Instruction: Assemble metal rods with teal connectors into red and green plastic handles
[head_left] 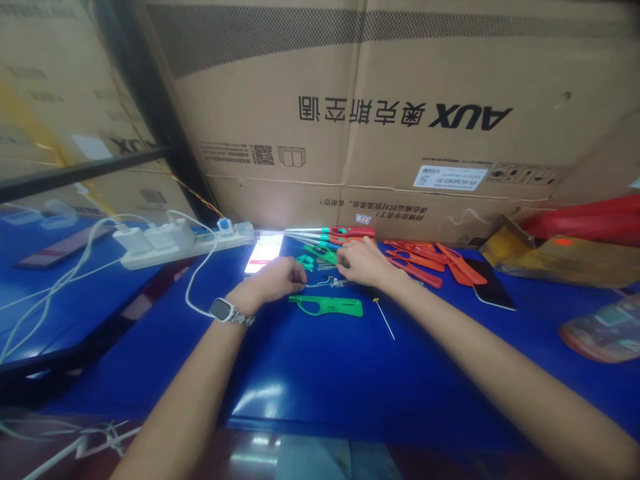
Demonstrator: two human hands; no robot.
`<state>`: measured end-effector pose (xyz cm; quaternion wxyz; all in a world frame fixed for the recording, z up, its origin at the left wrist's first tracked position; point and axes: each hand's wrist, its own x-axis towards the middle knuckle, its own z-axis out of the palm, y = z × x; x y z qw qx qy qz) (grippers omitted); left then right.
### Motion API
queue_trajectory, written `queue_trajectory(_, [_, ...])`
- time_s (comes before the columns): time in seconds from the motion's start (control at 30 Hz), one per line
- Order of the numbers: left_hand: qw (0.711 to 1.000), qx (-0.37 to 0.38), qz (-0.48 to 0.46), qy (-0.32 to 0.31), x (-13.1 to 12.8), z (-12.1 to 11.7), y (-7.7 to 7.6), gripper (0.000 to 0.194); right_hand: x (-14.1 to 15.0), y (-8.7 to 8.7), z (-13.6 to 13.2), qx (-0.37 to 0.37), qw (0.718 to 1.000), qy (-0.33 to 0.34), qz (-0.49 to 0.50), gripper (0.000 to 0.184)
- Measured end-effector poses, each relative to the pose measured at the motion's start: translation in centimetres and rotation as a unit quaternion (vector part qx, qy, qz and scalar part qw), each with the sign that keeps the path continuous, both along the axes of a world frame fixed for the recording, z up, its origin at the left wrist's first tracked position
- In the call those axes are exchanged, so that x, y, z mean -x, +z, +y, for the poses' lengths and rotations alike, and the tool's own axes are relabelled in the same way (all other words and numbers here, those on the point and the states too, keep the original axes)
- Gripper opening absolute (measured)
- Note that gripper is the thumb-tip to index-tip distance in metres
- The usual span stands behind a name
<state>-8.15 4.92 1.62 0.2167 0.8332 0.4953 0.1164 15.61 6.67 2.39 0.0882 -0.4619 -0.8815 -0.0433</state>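
Note:
My left hand [280, 279], a watch on its wrist, is closed with its fingertips at one end of a thin white wire [315, 285]. The wire runs right to a small clear-and-metal part [337, 283] on the blue table. My right hand [364, 262] is bent down over a green lighter piece [323, 255] and small parts; its fingertips are closed, and what they pinch is hidden. Just in front lies a green lighter shell half [335, 306]. A thin metal rod with a yellow end [385, 320] lies to its right. Small turquoise pieces [305, 263] sit between the hands.
Long-nosed lighters [350, 232] lie behind my hands. Orange-red shell pieces [420, 257] and a dark phone [493, 287] are to the right. A lit phone [264, 252] and a power strip [185, 243] with cables stand left. A big carton [375, 153] backs the table [320, 373].

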Motion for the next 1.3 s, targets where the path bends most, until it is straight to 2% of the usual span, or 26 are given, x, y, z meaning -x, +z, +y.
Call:
queue_trajectory(0.13, [1.000, -0.002, -0.007, -0.006, -0.1, 0.0, 0.0, 0.016, -0.5, 0.4, 1.2, -0.029, 0.999, -0.014, -0.028, 0.012])
queue_trajectory(0.23, [1.000, -0.006, -0.015, -0.004, -0.1, 0.1, -0.2, 0.016, -0.8, 0.3, 1.1, -0.020, 0.999, -0.046, 0.003, 0.011])
queue_trajectory(0.37, [1.000, -0.009, -0.019, -0.007, 0.0, 0.3, -0.5, 0.015, -0.8, -0.4, -0.9, 0.024, 0.995, -0.007, 0.098, 0.021])
queue_trajectory(0.5, [0.999, -0.027, -0.008, -0.026, 0.1, 0.5, -0.9, 0.011, -1.0, -0.9, -2.6, 0.110, 0.991, 0.014, 0.074, 0.016])
queue_trajectory(0.57, [0.999, -0.031, 0.005, -0.026, 0.1, 0.5, -0.9, 0.011, -1.1, -1.0, -2.6, 0.125, 0.990, 0.009, 0.070, 0.016])
queue_trajectory(0.73, [0.999, -0.038, 0.025, -0.012, -0.1, 0.0, -0.5, 0.010, -1.2, -1.3, -2.1, 0.109, 0.988, 0.019, 0.106, 0.010])
queue_trajectory(0.9, [0.999, -0.015, -0.034, -0.013, -0.2, -0.4, 0.0, 0.012, -1.2, -1.2, -3.4, 0.085, 0.981, 0.026, 0.174, 0.008])
queue_trajectory(1.03, [0.998, -0.004, -0.063, -0.016, -0.4, -0.3, -0.1, 0.017, -1.4, -1.6, -4.4, 0.093, 0.966, 0.024, 0.241, 0.008])
queue_trajectory(1.13, [0.998, -0.016, -0.048, -0.029, -0.6, -0.2, -0.3, 0.013, -1.4, -2.3, -4.7, 0.105, 0.950, 0.005, 0.294, 0.015])
queue_trajectory(1.3, [0.998, -0.050, -0.007, -0.032, -1.0, -0.3, -0.4, 0.007, -1.1, -3.0, -5.0, 0.121, 0.941, -0.008, 0.315, 0.042])
